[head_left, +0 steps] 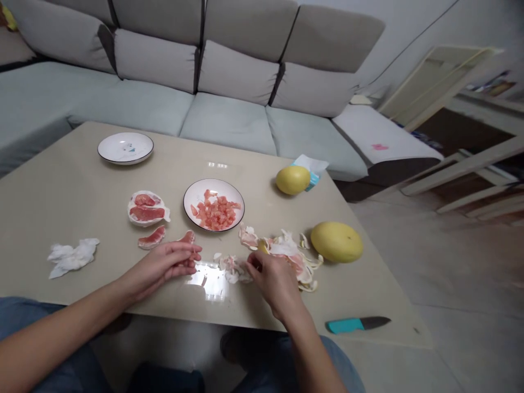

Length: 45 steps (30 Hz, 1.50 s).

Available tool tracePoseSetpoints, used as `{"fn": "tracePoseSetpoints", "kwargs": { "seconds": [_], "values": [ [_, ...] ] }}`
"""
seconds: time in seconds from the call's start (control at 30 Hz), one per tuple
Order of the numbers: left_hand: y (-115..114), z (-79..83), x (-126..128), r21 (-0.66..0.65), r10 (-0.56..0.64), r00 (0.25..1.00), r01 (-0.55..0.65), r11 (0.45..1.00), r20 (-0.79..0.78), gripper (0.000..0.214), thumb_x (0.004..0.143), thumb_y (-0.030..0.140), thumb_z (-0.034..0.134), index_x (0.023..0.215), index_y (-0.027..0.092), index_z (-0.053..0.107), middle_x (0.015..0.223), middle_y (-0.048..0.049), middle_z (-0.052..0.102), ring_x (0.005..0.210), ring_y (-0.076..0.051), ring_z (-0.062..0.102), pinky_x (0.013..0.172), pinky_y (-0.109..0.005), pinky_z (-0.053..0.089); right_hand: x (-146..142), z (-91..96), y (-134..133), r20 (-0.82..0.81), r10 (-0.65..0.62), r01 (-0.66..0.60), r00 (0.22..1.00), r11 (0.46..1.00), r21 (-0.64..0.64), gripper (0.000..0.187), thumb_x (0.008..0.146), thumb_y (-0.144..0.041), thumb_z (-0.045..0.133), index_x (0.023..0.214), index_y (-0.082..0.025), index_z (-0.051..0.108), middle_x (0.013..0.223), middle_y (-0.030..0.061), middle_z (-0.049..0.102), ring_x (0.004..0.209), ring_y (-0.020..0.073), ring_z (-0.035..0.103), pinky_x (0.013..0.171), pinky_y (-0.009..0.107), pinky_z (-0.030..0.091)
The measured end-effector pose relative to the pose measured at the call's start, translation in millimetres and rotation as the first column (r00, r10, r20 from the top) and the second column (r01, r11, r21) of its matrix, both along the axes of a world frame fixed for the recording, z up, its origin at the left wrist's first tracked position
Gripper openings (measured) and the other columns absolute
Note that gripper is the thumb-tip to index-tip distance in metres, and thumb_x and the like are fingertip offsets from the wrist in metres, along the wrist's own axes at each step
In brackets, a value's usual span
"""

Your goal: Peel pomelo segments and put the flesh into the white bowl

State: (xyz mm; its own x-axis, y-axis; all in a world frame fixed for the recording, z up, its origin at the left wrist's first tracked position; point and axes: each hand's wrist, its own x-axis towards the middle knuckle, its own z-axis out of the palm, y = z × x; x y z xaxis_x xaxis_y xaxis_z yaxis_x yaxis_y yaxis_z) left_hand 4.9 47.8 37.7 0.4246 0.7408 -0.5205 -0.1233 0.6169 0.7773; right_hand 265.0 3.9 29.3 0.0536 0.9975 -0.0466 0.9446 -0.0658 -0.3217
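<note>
My left hand (174, 262) is over the table with its fingers stretched and loosely apart; I see nothing held in it. Just behind it a pink pomelo segment (187, 237) shows, partly covered by the fingers. My right hand (273, 278) is closed in a pinch above scraps of white membrane (234, 268); what it may hold is hidden. Beyond the hands, a dark-rimmed plate (189, 200) bears small pieces of pink pomelo flesh (218, 213). A part-peeled pomelo chunk (146, 209) and a loose segment (151, 238) lie left of that plate.
Peel and pith (301, 262) are heaped right of my right hand. Two whole yellow pomelos (336, 242) stand farther right, one by a tissue pack (313, 177). A teal-handled knife (358, 325) lies at the front right edge. Crumpled tissue (73, 256) and another plate (125, 148) are left.
</note>
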Motion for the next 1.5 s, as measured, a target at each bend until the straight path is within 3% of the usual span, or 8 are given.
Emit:
{"fn": "tracePoseSetpoints", "kwargs": {
  "seconds": [0.1,0.33,0.5,0.63,0.9,1.17,1.3,1.5],
  "values": [
    [19.2,8.1,11.0,0.049,-0.017,0.999,0.019,0.999,-0.032,0.021,0.085,0.024,0.066,0.102,0.014,0.071,0.105,-0.0101,0.069,0.092,-0.015,0.066,0.085,-0.023,0.056,3.5,0.4,1.3,-0.040,0.046,-0.044,0.998,0.998,0.055,0.027,0.088,-0.015,0.054,0.108,-0.023,0.069,0.095,0.0046,0.076,0.084,0.0195,0.069,0.065,0.024,0.038],
    [76.2,16.8,45.1,0.267,-0.089,0.955,0.167,0.949,-0.282,0.025,0.084,0.014,0.061,0.109,0.009,0.065,0.102,-0.0116,0.071,0.086,-0.014,0.070,0.085,-0.026,0.056,-3.0,-2.4,5.2,0.072,-0.028,0.029,0.997,1.000,-0.011,0.020,0.091,-0.025,0.053,0.082,-0.020,0.070,0.083,0.0050,0.075,0.076,0.0191,0.067,0.058,0.026,0.029],
    [115.1,3.2,65.2,0.342,-0.109,0.885,0.285,0.895,-0.453,0.030,0.078,0.007,0.059,0.107,0.013,0.065,0.083,-0.0056,0.073,0.070,-0.016,0.070,0.071,-0.031,0.059,1.9,-5.2,6.9,0.060,-0.048,0.047,0.997,0.999,0.013,0.016,0.091,-0.022,0.051,0.088,-0.020,0.067,0.088,0.0058,0.073,0.077,0.0183,0.066,0.056,0.027,0.026],
    [133.1,4.0,71.5,0.405,-0.122,0.809,0.411,0.817,-0.575,0.029,0.076,0.010,0.056,0.104,0.014,0.066,0.093,-0.0087,0.074,0.067,-0.017,0.070,0.061,-0.028,0.056,2.8,-2.8,5.4,0.065,-0.052,0.051,0.997,0.999,0.019,0.019,0.092,-0.023,0.049,0.084,-0.019,0.066,0.085,0.0063,0.073,0.074,0.0181,0.066,0.056,0.027,0.025],
    [142.5,18.4,72.0,0.535,-0.026,0.638,0.667,0.519,-0.770,0.024,0.076,0.030,0.061,0.093,0.015,0.069,0.090,-0.0072,0.070,0.073,-0.019,0.062,0.067,-0.028,0.046,-3.7,-1.0,4.4,0.076,-0.050,0.050,0.996,0.999,0.002,0.023,0.094,-0.024,0.048,0.081,-0.018,0.066,0.084,0.0077,0.074,0.076,0.0208,0.068,0.056,0.029,0.025],
    [129.2,13.5,70.2,0.452,-0.074,0.472,0.872,0.188,-0.879,0.033,0.072,0.018,0.063,0.104,0.021,0.070,0.098,-0.0072,0.056,0.086,-0.022,0.054,0.077,-0.029,0.041,-5.7,-8.5,7.6,0.087,-0.031,0.033,0.996,0.999,-0.016,0.024,0.094,-0.024,0.047,0.081,-0.019,0.066,0.085,0.0073,0.073,0.077,0.0212,0.068,0.055,0.028,0.027],
    [134.0,18.4,64.1,0.410,-0.081,0.422,0.902,0.132,-0.903,0.040,0.070,0.017,0.064,0.110,0.021,0.064,0.102,-0.0067,0.053,0.090,-0.022,0.053,0.078,-0.028,0.042,-5.5,-8.9,6.8,0.083,-0.023,0.024,0.996,1.000,-0.013,0.024,0.094,-0.024,0.046,0.081,-0.019,0.067,0.086,0.0072,0.073,0.076,0.0206,0.068,0.056,0.027,0.029],
    [132.3,18.7,61.2,0.348,-0.035,0.359,0.922,0.168,-0.933,0.023,0.069,0.018,0.063,0.092,0.018,0.065,0.103,-0.0057,0.055,0.081,-0.019,0.055,0.070,-0.026,0.042,-5.8,-9.5,7.0,0.065,-0.010,0.010,0.998,1.000,-0.004,0.023,0.093,-0.022,0.048,0.078,-0.019,0.066,0.085,0.0063,0.072,0.077,0.0206,0.068,0.057,0.028,0.029]
  ]
}}
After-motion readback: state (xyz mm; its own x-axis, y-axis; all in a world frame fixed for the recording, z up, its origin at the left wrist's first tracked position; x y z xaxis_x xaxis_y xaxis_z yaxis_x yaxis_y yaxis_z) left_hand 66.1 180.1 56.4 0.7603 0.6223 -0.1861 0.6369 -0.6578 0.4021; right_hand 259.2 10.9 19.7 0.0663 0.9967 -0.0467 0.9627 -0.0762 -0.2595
